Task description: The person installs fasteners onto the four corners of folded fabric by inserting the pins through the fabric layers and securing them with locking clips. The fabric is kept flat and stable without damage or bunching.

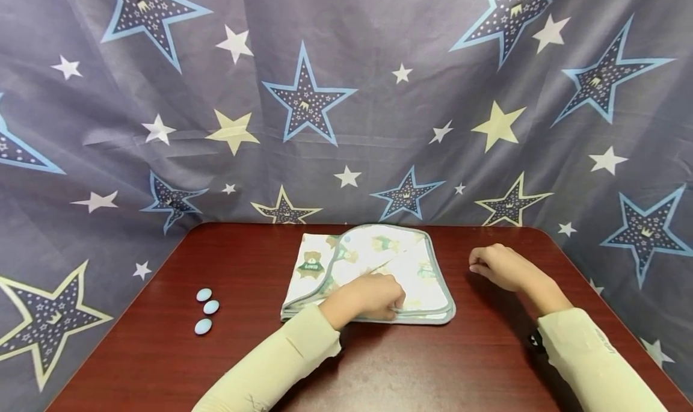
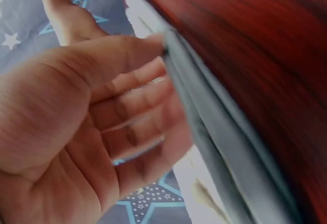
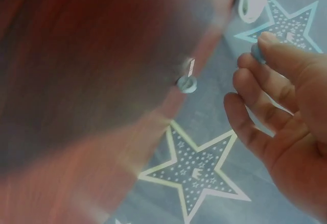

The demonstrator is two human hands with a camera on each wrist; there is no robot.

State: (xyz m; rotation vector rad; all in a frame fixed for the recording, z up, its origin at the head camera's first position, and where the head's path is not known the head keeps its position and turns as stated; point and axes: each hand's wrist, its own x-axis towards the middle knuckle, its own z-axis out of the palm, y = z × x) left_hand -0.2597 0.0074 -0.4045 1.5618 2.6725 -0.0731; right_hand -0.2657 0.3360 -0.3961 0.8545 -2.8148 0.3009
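A folded white cloth [image 1: 417, 279] with a bear print and grey-green binding lies at the middle of the table. My left hand [image 1: 368, 296] is at its near edge; in the left wrist view the thumb meets the layered binding [image 2: 204, 112] and the blurred fingers bend against the cloth beside it. To the right of the cloth, my right hand [image 1: 500, 267] hovers over the table. In the right wrist view it pinches a small blue round piece [image 3: 257, 54] between thumb and forefinger. Beyond the fingers is another blue round piece [image 3: 187, 85] with a thin white pin.
Three pale blue rounded discs [image 1: 211, 307] lie in a loose column on the left of the dark red table [image 1: 249, 261]. A grey curtain [image 1: 368, 141] printed with stars hangs directly behind the table's far edge and along its sides.
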